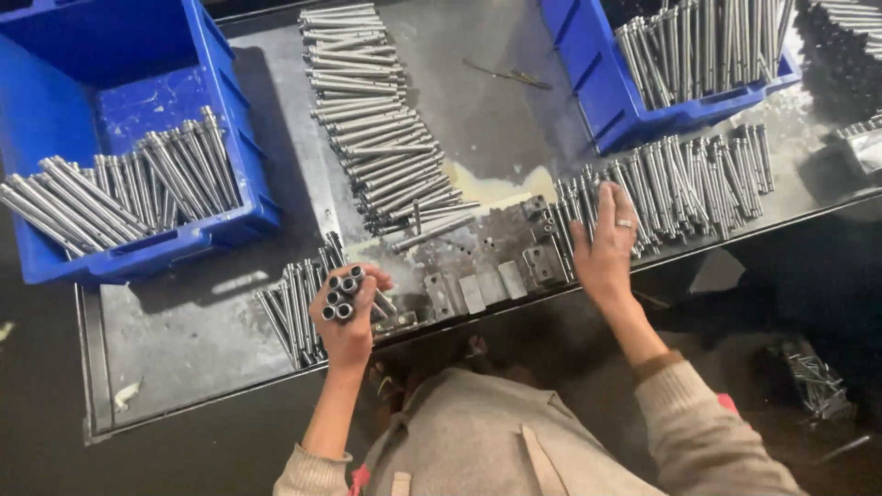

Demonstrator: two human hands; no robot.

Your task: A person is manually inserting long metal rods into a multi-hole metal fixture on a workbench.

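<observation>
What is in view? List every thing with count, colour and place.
Left bin: one, blue, table's left, holding silver rods.
Right bin: one, blue, upper right, full of silver rods.
Loose rods: many, silver, column at table centre, rows near both hands.
Metal blocks: several, grey, front edge.
Table: one, grey metal.
Left hand: grips rod bundle.
Right hand: flat on right row.
</observation>
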